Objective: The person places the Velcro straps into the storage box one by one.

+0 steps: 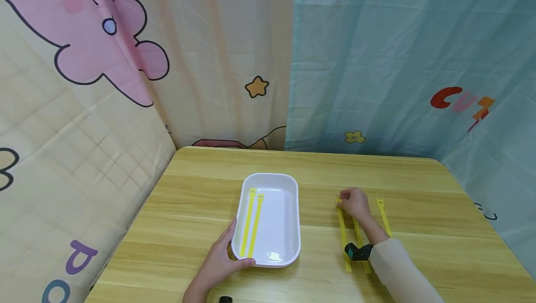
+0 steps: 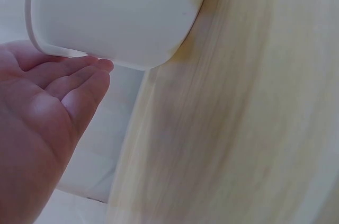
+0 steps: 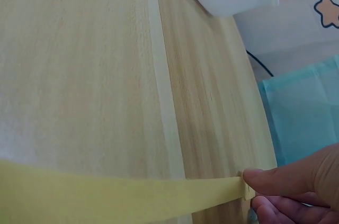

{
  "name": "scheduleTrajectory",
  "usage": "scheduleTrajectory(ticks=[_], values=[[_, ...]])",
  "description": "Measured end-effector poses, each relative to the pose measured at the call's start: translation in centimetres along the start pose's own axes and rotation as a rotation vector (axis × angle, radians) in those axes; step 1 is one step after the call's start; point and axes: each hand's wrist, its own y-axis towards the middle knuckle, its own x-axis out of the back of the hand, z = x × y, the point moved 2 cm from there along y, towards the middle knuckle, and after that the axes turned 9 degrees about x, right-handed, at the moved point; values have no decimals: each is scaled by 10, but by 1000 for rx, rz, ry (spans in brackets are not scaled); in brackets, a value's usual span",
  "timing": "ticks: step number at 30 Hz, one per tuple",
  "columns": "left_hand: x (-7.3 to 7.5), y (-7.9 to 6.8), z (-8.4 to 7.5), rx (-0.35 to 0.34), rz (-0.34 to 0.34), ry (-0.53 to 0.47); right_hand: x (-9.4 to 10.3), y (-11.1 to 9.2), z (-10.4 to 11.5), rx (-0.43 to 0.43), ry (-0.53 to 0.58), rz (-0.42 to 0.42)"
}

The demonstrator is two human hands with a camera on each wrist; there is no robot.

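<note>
A white rectangular tray point(image 1: 278, 228) sits on the table, with two yellow cable ties point(image 1: 256, 226) lying lengthwise along its left side. My left hand point(image 1: 219, 260) holds the tray's near left corner, its thumb on the near rim and its fingers along the left wall. To the right of the tray, my right hand point(image 1: 356, 204) pinches the slotted far end of a yellow cable tie point(image 1: 342, 231) between thumb and fingers. In the right wrist view this flat tie point(image 3: 132, 197) stretches away from the thumb. Another tie point(image 1: 358, 235) lies partly under the right hand and wrist.
One more yellow cable tie point(image 1: 383, 215) lies right of the right forearm, which hides its near end. The wooden table point(image 1: 209, 172) ends at printed curtains point(image 1: 234, 51) behind and at the sides. A black wrist camera point(image 1: 358, 252) is on the right wrist.
</note>
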Motion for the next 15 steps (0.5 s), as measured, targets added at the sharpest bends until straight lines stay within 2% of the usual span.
scheduleTrajectory(ticks=[15], values=[[0, -1, -1, -8, -7, -6, -4, 2, -1, -3, -66, 12]])
